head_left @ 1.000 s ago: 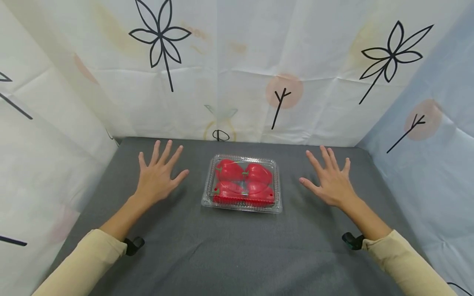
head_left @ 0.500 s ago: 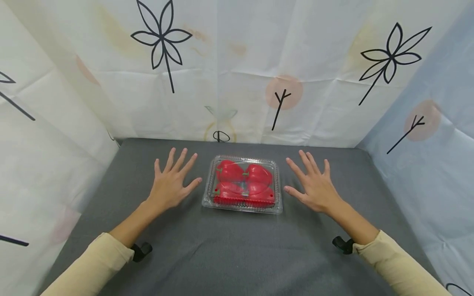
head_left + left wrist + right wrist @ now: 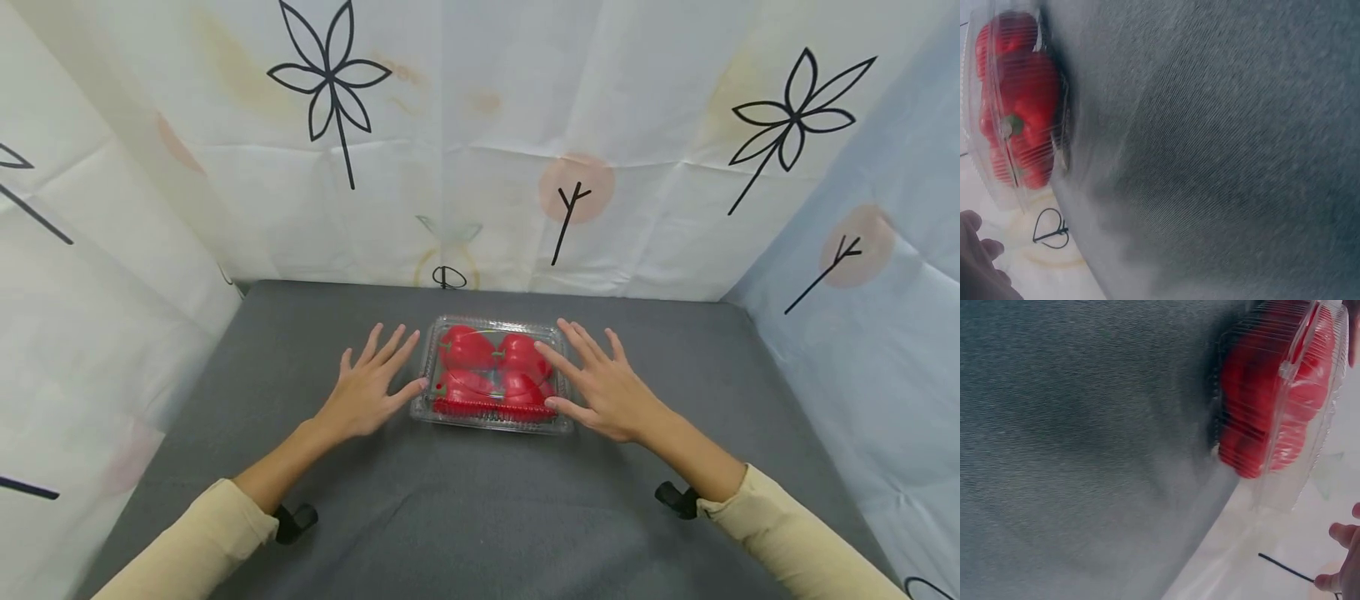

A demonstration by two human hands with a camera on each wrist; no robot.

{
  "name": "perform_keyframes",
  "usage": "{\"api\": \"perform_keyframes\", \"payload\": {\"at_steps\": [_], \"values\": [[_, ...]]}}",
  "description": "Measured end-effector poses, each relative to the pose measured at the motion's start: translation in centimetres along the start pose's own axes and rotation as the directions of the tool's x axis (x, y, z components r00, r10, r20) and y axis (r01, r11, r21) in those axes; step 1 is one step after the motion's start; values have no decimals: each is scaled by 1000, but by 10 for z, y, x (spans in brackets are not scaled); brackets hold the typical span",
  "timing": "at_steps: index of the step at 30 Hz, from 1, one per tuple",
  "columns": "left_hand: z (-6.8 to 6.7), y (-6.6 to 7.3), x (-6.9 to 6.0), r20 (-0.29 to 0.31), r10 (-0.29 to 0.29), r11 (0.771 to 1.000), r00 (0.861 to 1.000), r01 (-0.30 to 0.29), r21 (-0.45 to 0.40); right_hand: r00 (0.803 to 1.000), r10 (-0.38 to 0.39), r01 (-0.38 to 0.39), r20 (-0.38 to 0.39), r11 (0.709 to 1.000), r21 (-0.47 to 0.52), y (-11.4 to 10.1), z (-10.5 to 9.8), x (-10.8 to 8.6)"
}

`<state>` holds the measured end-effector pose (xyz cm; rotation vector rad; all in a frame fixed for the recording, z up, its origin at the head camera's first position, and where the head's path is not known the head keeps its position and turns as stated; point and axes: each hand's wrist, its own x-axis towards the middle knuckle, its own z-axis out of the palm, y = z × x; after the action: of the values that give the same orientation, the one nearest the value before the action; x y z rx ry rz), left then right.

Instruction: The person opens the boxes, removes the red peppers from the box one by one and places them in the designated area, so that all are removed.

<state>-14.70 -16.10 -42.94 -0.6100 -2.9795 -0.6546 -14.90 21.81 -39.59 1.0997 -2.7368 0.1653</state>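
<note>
A clear plastic clamshell box (image 3: 491, 423) lies closed on the grey table, with several red bell peppers (image 3: 467, 347) inside it. My left hand (image 3: 367, 393) hovers at the box's left edge, fingers spread, its thumb near the rim; whether it touches cannot be told. My right hand (image 3: 603, 387) hangs at the right side, fingers straight, its thumb and index finger passing in front of the lid. Both wrist views show the box side-on, with the fingers of the left hand (image 3: 985, 256) and right hand (image 3: 1344, 550) above the lid level.
A grey cloth (image 3: 480, 517) covers the table, with a few wrinkles at the front. White curtains (image 3: 480, 125) printed with plants enclose the back and both sides. A black band (image 3: 296, 523) sits on the left wrist, another black band (image 3: 677, 500) on the right.
Both hands have moved inward from the two sides toward the box, left hand rightward and right hand leftward. They have also come slightly nearer the person. The box has stayed in place.
</note>
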Motion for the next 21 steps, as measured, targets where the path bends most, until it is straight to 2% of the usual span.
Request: {"api": "perform_keyframes", "payload": {"at_steps": [6,15,21], "values": [[7,3,-4,35,6,995,999,-3,-103,996,-73,73,52,997,-4,-11,-2,12],[9,6,-7,124,-28,973,992,55,-226,976,-186,186,111,982,19,-35,6,25],[10,5,-9,130,0,960,992,36,-277,966,-233,231,111,972,37,-47,17,28]]}}
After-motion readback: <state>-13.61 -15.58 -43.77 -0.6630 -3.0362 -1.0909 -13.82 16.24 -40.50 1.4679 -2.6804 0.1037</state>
